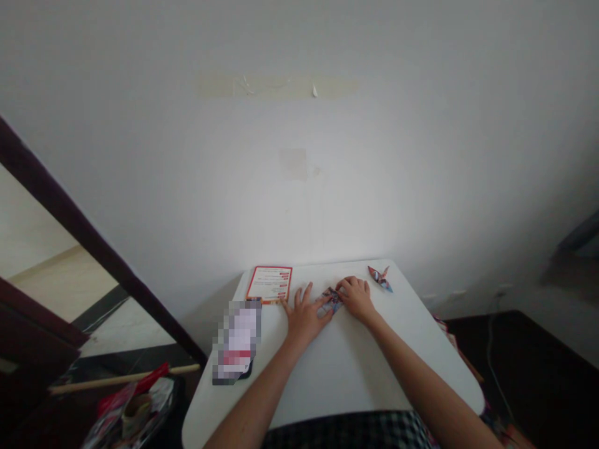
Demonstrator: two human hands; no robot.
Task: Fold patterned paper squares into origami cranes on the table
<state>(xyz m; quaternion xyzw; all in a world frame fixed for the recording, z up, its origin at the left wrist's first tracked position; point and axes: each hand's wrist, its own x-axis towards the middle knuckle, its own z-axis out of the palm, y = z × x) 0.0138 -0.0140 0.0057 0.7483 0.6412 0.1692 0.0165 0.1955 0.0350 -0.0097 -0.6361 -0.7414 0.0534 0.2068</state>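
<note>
A small folded piece of patterned paper lies on the white table, between my two hands. My left hand rests with its fingers spread, its index finger and thumb touching the paper's left side. At the paper's right edge, my right hand has curled fingers closed on it; their tips are partly hidden. Near the table's far right corner sits a folded paper crane-like figure in similar colours, apart from both hands.
A printed card with a red border lies at the far left of the table. Nearer stands a blurred-out phone-like object by the left edge. A wall rises behind the table. A filled bin is on the floor at left.
</note>
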